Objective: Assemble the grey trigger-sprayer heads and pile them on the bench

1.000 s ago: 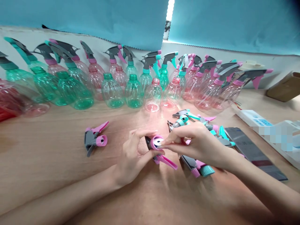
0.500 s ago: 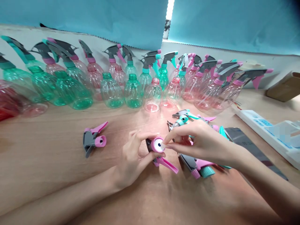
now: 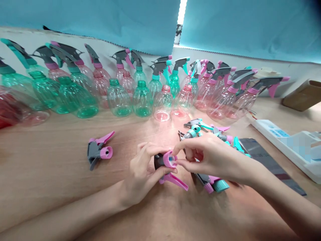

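One spray head (image 3: 158, 162) is clamped between the thumb and fingers of our left hand (image 3: 141, 170), its pink collar (image 3: 166, 160) turned toward our right hand (image 3: 209, 157). Our right thumb and forefinger meet the collar's mouth; we cannot tell whether they pinch anything. Another head (image 3: 94, 149) lies left on the table (image 3: 57, 174), a pile (image 3: 192, 133) right, bottles (image 3: 142, 103) behind.

Behind the far edge of the wooden bench (image 3: 55, 170) there is a white wall (image 3: 296, 71), above which 2 blue sheets (image 3: 100, 20) with finely toothed lower edges are hanging, and between them 1 narrow upright strip (image 3: 182, 11) shines very bright white.
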### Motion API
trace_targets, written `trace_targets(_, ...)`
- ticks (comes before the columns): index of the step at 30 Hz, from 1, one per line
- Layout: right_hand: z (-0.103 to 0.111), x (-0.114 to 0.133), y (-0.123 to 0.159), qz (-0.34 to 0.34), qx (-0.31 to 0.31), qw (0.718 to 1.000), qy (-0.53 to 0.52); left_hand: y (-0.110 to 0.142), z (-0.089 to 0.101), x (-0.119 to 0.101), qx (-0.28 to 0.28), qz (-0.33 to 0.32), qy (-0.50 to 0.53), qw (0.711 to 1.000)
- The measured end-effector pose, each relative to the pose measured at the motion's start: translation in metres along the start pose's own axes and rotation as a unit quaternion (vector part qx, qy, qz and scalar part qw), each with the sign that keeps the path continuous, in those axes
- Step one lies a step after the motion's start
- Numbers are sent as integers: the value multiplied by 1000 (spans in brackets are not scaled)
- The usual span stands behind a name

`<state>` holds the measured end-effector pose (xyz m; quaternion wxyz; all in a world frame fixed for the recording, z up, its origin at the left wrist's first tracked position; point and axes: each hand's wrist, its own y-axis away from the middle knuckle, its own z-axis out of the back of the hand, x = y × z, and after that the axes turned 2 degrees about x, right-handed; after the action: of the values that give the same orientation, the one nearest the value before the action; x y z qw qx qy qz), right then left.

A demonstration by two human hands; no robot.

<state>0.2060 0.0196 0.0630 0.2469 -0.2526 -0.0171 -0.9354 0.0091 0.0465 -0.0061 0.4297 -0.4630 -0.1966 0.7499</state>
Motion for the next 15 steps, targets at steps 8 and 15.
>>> trace_targets(8, -2, 2, 0, -1, -2, 1000, -2, 0, 0, 1, 2, 0, 14, 1000)
trace_targets(15, 2, 6, 5, 6, -27, 997, 65, 1, -2, 2, -6, -2, 13, 1000)
